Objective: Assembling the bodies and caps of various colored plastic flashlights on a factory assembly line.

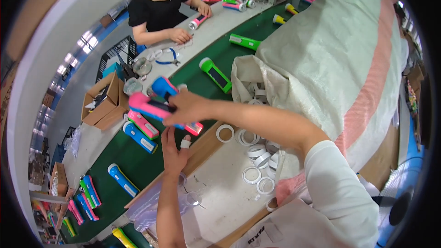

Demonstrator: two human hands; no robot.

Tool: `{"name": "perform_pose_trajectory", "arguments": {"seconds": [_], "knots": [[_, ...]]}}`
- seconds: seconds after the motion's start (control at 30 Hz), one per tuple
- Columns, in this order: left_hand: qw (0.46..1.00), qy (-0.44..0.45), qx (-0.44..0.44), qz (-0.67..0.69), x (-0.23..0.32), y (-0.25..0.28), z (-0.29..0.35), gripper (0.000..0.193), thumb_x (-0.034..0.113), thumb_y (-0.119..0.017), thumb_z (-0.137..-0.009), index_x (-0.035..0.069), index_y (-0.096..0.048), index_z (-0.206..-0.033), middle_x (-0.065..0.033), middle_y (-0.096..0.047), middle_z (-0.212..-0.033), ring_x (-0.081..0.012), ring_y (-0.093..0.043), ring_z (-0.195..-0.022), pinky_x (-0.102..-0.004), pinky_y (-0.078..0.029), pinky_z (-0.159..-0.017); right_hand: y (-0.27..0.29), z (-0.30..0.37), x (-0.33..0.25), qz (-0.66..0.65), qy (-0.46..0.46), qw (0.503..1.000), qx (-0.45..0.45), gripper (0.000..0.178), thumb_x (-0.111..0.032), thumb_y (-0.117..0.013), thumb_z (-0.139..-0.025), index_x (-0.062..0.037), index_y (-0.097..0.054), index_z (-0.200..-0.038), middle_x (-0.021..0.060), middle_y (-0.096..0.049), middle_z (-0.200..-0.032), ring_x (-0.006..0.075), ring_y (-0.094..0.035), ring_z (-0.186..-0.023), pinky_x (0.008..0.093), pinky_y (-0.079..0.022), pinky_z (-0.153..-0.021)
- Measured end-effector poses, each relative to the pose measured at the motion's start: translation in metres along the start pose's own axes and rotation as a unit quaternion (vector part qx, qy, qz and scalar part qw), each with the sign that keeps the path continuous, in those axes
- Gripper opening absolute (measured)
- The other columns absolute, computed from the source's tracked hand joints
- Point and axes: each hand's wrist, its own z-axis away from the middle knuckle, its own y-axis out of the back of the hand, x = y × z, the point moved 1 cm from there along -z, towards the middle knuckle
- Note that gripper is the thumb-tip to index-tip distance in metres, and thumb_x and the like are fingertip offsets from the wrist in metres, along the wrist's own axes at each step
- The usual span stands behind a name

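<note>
My right hand [190,106] reaches across from the right over the green belt, its fingers closed around a pink-and-blue flashlight [149,106] smeared by motion. Close beside that hand is a blue flashlight [161,85]; I cannot tell whether it is held too. My left hand [175,157] is just below, at the belt's near edge, fingers stretched out and apart, with a white wrap on one digit. It appears to hold nothing. A pink flashlight [143,125] and a blue flashlight [139,137] lie on the belt left of my hands.
White rings [262,156] lie on the wood-edged worktop [216,197], beside a large woven sack [321,59] at right. More flashlights, one green [216,75], lie along the belt [177,82]. Across it, a person [161,14] handles a flashlight near pliers [169,59] and a cardboard box [104,101].
</note>
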Motion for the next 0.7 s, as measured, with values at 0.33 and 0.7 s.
{"name": "perform_pose_trajectory", "arguments": {"seconds": [0.33,0.7], "knots": [[0.988,-0.002,0.04,0.147,0.001,0.031,0.026,0.031,0.002,-0.048,-0.075,-0.002,-0.056,-0.105,-0.0245,-0.059,-0.092,-0.0441,-0.058,-0.085,-0.0429,-0.048,-0.074,-0.083,0.121,-0.021,0.136,-0.053,0.989,-0.009,0.071,-0.056,-0.065,-0.076,0.008,-0.059,-0.107,0.0417,-0.036,-0.125,0.054,-0.04,-0.119,0.05,-0.042,-0.097],[0.984,-0.069,-0.111,0.122,0.001,0.011,0.009,0.016,0.016,-0.064,-0.078,0.001,-0.065,-0.084,-0.0237,-0.064,-0.081,-0.0438,-0.061,-0.083,-0.0495,-0.047,-0.067,0.06,0.309,-0.068,0.106,-0.01,0.911,0.397,0.062,-0.006,-0.063,-0.085,-0.0079,-0.038,-0.141,0.0108,-0.065,-0.096,0.0164,-0.063,-0.081,0.0297,-0.051,-0.074]]}}
